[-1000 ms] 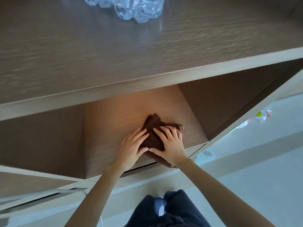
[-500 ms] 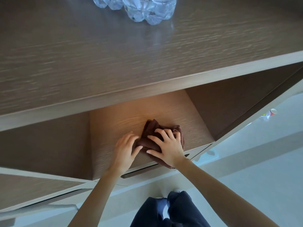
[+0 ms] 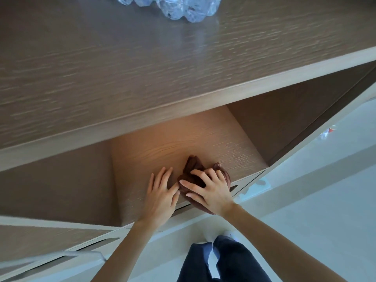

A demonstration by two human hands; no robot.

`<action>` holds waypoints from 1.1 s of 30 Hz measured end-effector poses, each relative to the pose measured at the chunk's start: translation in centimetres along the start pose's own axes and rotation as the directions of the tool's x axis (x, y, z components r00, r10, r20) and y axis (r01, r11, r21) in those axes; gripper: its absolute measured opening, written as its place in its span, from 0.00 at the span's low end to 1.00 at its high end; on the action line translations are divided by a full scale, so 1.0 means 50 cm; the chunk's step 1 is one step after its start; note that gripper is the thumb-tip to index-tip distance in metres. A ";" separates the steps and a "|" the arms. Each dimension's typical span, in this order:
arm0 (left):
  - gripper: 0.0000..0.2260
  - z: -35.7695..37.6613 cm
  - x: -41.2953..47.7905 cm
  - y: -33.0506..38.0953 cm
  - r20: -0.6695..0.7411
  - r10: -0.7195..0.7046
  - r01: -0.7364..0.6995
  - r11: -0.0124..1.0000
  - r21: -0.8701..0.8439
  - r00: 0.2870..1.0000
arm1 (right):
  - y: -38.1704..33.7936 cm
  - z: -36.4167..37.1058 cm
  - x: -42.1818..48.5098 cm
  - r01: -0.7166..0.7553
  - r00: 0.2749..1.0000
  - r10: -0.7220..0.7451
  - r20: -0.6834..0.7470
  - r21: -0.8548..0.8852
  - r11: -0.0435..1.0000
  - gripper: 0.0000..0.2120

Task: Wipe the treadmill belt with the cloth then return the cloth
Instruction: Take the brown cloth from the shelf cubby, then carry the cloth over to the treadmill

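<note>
A dark brown cloth (image 3: 194, 165) lies bunched at the front edge of a wooden shelf compartment (image 3: 162, 147). My right hand (image 3: 209, 190) sits on top of it with the fingers curled into the fabric, gripping it. My left hand (image 3: 160, 194) lies flat on the shelf just left of the cloth, fingers spread, its thumb touching the cloth's edge. Part of the cloth hangs over the shelf's front lip under my right palm. No treadmill is in view.
The cabinet's wooden top (image 3: 142, 68) juts out above the compartment and carries clear plastic bottles (image 3: 183, 7) at its far edge. Compartment side walls (image 3: 284, 123) stand left and right. Pale floor (image 3: 315, 200) lies to the right, with my dark trousers (image 3: 223, 261) below.
My left hand slid off the cloth to the left onto the bare shelf. My right hand's fingers curled tighter and gathered the cloth into a smaller bunch. The view shifted slightly.
</note>
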State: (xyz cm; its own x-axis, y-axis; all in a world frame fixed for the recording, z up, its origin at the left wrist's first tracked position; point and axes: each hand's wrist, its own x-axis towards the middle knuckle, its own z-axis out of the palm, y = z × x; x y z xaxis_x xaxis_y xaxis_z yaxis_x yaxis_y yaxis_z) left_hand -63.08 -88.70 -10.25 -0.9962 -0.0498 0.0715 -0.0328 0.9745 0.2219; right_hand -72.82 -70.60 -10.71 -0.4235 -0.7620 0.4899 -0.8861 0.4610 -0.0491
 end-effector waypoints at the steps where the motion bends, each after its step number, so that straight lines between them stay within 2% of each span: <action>1: 0.13 -0.001 0.000 -0.002 0.013 0.005 -0.005 1.000 0.000 1.000 | 0.001 -0.001 0.004 0.005 1.000 -0.004 -0.007 0.004 1.000 0.15; 5: 0.21 -0.019 0.001 -0.004 0.100 0.011 -0.015 0.999 0.034 0.995 | 0.018 -0.012 0.038 0.051 0.997 -0.048 -0.054 0.068 0.996 0.10; 9: 0.24 -0.039 -0.001 0.002 0.119 0.020 -0.018 1.000 -0.018 0.993 | 0.042 -0.037 0.026 0.045 0.998 -0.042 -0.045 0.074 0.996 0.10; 15: 0.25 -0.050 0.011 0.065 0.210 0.041 -0.054 0.997 0.052 0.977 | 0.112 -0.146 -0.127 -0.170 0.985 0.168 -0.041 -0.044 0.985 0.10; 18: 0.25 -0.054 0.040 0.148 0.214 0.221 -0.240 0.968 0.068 0.952 | 0.137 -0.222 -0.228 -0.331 0.943 0.324 -0.075 -0.102 0.938 0.10; 21: 0.25 -0.052 0.074 0.267 0.208 0.430 -0.442 0.897 0.011 0.878 | 0.144 -0.300 -0.329 -0.491 0.871 0.479 -0.110 -0.158 0.857 0.11; 25: 0.23 -0.021 0.091 0.448 0.238 0.640 -0.654 0.756 -0.024 0.731 | 0.125 -0.391 -0.478 -0.697 0.717 0.674 -0.177 -0.199 0.689 0.10; 28: 0.23 0.013 0.075 0.588 0.276 0.735 -0.744 0.662 -0.092 0.620 | 0.094 -0.451 -0.599 -0.804 0.592 0.775 -0.220 -0.232 0.548 0.11; 33: 0.23 0.060 0.026 0.814 0.265 0.836 -0.830 0.532 -0.171 0.481 | 0.032 -0.549 -0.787 -0.916 0.383 0.874 -0.298 -0.246 0.318 0.10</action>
State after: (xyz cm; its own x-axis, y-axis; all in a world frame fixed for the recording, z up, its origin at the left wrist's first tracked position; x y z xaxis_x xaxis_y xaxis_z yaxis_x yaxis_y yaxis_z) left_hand -65.97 -48.46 -4.07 -0.5280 0.8484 -0.0374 0.8228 0.5220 0.2249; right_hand -52.41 -27.39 -6.18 -0.8808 0.2466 0.4042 0.1529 0.9561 -0.2500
